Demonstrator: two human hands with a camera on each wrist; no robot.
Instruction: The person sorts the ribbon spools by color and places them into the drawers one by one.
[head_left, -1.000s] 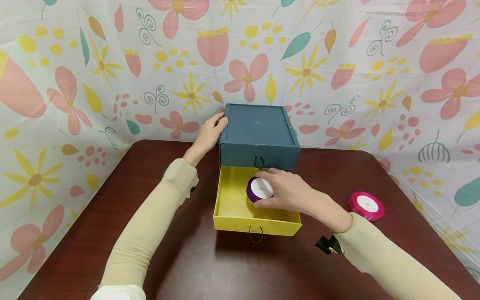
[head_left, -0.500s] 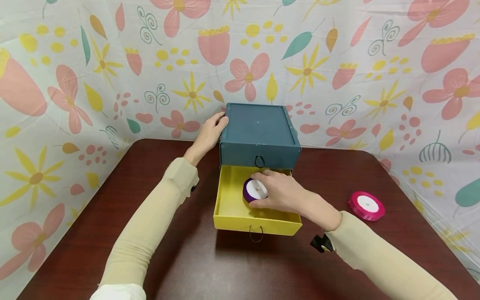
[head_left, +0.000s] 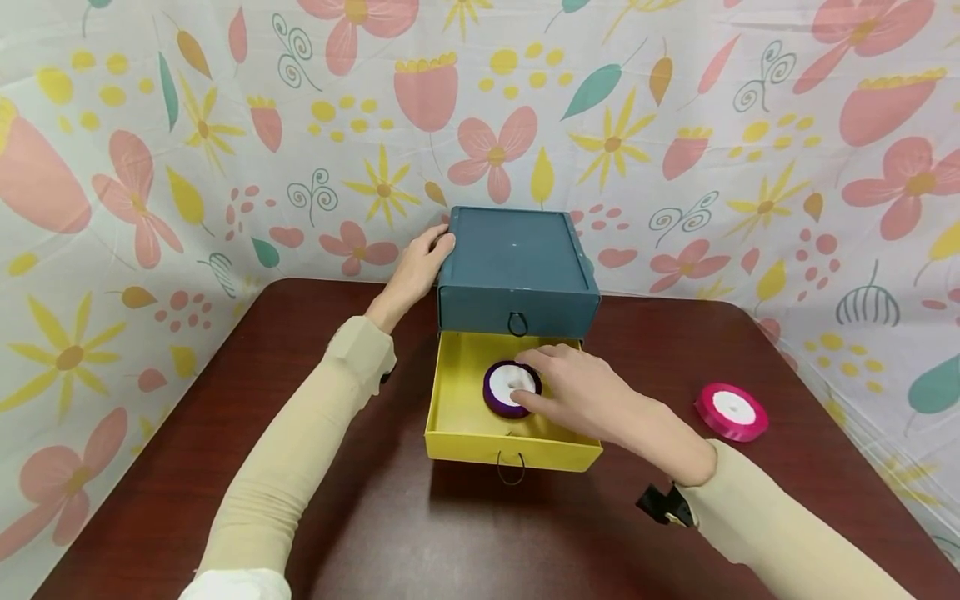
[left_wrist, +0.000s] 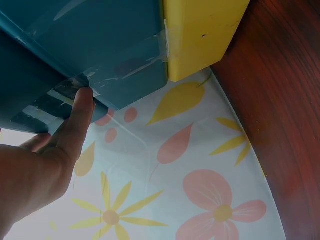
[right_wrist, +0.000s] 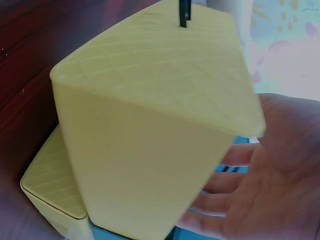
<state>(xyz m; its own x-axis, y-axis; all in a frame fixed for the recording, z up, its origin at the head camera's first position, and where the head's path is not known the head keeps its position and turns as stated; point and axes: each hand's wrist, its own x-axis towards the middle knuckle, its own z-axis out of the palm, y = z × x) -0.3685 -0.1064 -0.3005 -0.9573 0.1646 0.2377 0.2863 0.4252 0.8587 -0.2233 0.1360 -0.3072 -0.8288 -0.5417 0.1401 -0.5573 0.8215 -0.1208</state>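
A spool of purple ribbon (head_left: 498,403) with a white core lies flat in the pulled-out yellow drawer (head_left: 452,408). Over the drawer's right side is my right hand (head_left: 581,387), its fingers loosely spread and its thumb tip overlapping the spool's edge. Whether the thumb touches it, I cannot tell. In the right wrist view, that hand's fingers (right_wrist: 212,202) are partly behind the drawer wall (right_wrist: 135,165). My left hand (head_left: 416,271) rests against the left side of the blue drawer unit (head_left: 517,250). The left wrist view has its extended fingertips (left_wrist: 84,100) on the unit's side.
A spool of pink ribbon (head_left: 731,412) lies on the dark wooden table (head_left: 360,517) to the right. A wire loop handle (head_left: 512,468) hangs from the yellow drawer's front. Behind the table hangs a floral cloth (head_left: 300,150). Another yellow drawer (right_wrist: 55,175) shows in the right wrist view.
The purple ribbon spool has shifted slightly left and now lies flat in the drawer. My right hand has loosened from it and drawn back to the right. The left hand stays put.
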